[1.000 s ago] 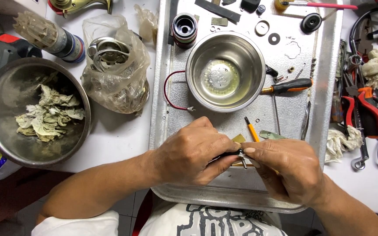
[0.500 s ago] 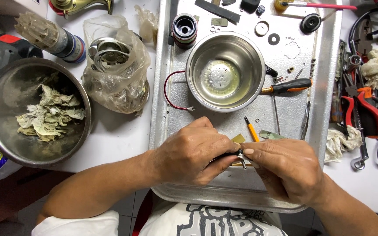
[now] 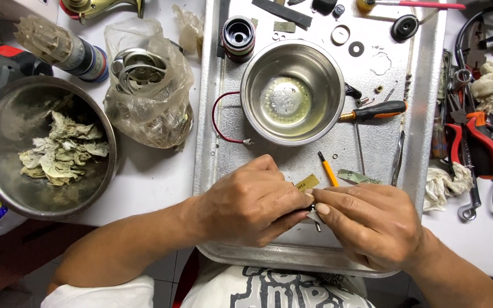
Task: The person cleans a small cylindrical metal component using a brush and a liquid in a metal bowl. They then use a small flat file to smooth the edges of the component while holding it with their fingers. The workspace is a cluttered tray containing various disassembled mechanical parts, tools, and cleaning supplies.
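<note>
My left hand (image 3: 252,202) and my right hand (image 3: 372,225) meet over the near part of a metal tray (image 3: 429,114). Both pinch one small dark metal part (image 3: 313,212) between fingertips; a thin pin sticks out below it. Most of the part is hidden by my fingers. A yellow-handled tool (image 3: 327,169) and a small tan tag (image 3: 307,182) lie just beyond my fingers on the tray.
On the tray stand a steel bowl (image 3: 292,91) holding a little clear liquid, a black-and-orange screwdriver (image 3: 375,111), a red wire loop (image 3: 223,122), washers and small parts. Left of it are a bowl of crumpled tissue (image 3: 41,148) and a plastic bag (image 3: 149,85). Pliers (image 3: 480,142) and rags lie right.
</note>
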